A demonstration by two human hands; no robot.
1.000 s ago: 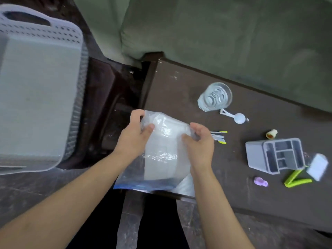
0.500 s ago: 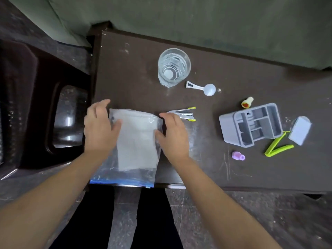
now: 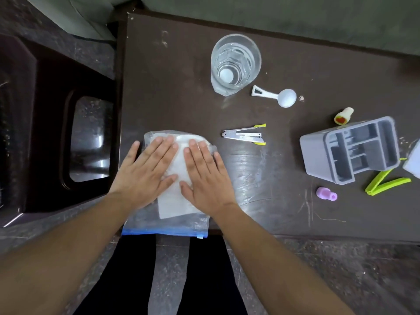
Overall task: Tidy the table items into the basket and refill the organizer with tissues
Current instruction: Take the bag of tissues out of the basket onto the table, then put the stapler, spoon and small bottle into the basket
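Note:
A clear zip bag (image 3: 168,220) with white tissues inside lies flat at the near left edge of the dark table (image 3: 172,87), its blue zip strip hanging over the edge. My left hand (image 3: 145,173) and my right hand (image 3: 205,176) both rest palm-down on top of it, fingers spread, holding nothing. The grey organizer (image 3: 347,151) lies on its side at the right, its compartments facing me. The basket is out of view.
On the table stand a clear glass (image 3: 235,63), a white scoop (image 3: 276,96), a stapler (image 3: 245,135), a purple cap (image 3: 326,193), a green clip (image 3: 386,181), a small cream piece (image 3: 343,115) and a white object (image 3: 413,160) at the right edge. A dark stool (image 3: 52,123) stands left.
The bag went from held up in both hands to lying flat on the table. Both hands let go of its sides and now press flat on it. The view swung right, losing the basket.

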